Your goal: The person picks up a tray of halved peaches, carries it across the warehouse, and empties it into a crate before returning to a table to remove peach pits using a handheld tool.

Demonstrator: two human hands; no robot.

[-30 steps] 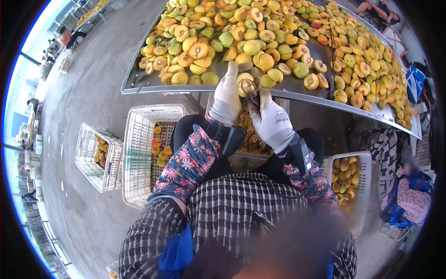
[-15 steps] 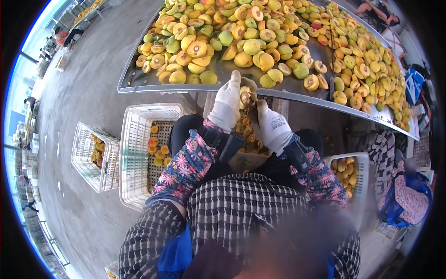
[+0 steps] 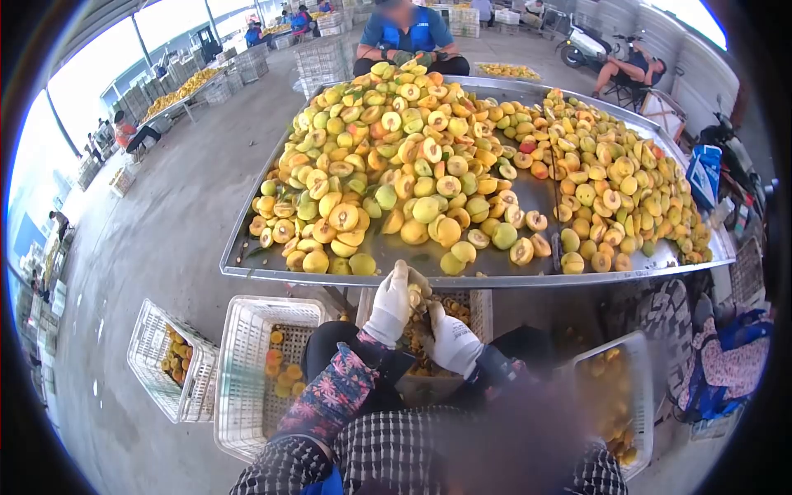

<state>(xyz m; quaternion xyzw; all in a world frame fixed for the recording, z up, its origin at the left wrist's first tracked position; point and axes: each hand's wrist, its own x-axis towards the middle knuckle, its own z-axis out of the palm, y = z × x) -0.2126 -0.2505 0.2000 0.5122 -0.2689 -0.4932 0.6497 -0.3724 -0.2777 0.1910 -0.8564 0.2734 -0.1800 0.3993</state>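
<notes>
My left hand (image 3: 393, 305), in a white glove, is closed around a halved yellow peach (image 3: 419, 289) just off the near edge of the metal table (image 3: 495, 279). Close beside it on the right, my gloved right hand (image 3: 454, 338) is closed, its fingertips against the peach. Whatever the right fingers grip is hidden. Beneath both hands, between my knees, stands a crate (image 3: 482, 315) of small yellow-brown pieces. Ahead of me the table carries a big heap of halved peaches (image 3: 396, 165), many with brown pits showing.
White crates with fruit stand at my left (image 3: 235, 363) and far left (image 3: 157, 363); another crate (image 3: 643, 396) is at my right. Across the table sits a co-worker (image 3: 408, 37) in a blue vest. A metal divider (image 3: 554, 194) splits the heap. A scooter (image 3: 590, 45) stands behind.
The view has tilted up, so the whole table and the co-worker opposite now show. My hands appear lower in the picture, still together at the peach.
</notes>
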